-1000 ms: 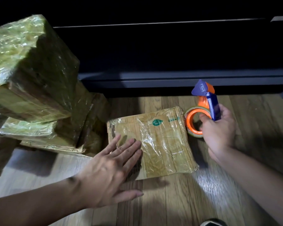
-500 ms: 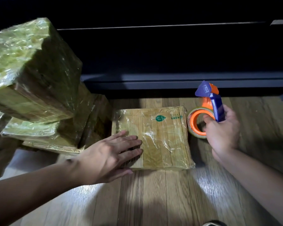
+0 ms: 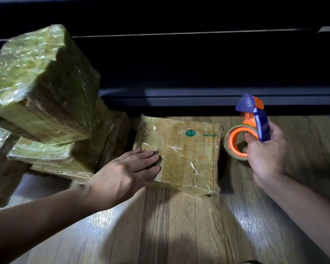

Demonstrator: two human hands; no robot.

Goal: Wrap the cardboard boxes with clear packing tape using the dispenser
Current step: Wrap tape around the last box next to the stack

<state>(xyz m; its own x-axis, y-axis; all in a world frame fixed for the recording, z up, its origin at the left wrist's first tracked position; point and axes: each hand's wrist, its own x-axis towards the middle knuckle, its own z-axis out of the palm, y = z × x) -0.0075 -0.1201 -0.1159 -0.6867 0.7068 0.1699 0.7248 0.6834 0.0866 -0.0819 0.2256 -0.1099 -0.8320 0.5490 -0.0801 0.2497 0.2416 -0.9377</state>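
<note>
The floor [image 3: 179, 231] is laid in light brown wooden planks that run away from the viewer, and its glossy finish throws back pale patches of glare [image 3: 242, 214] near the bottom middle. Across the whole upper half stands a long, very dark piece of furniture [image 3: 198, 61], with a thin horizontal line along its front and a lighter blue-grey ledge [image 3: 198, 95] low down. The room is dim, and the floor's far right lies in shadow.

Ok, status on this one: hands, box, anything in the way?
Left hand flat on box. Right hand grips dispenser, beside the box. Wrapped stack close at left.
</note>
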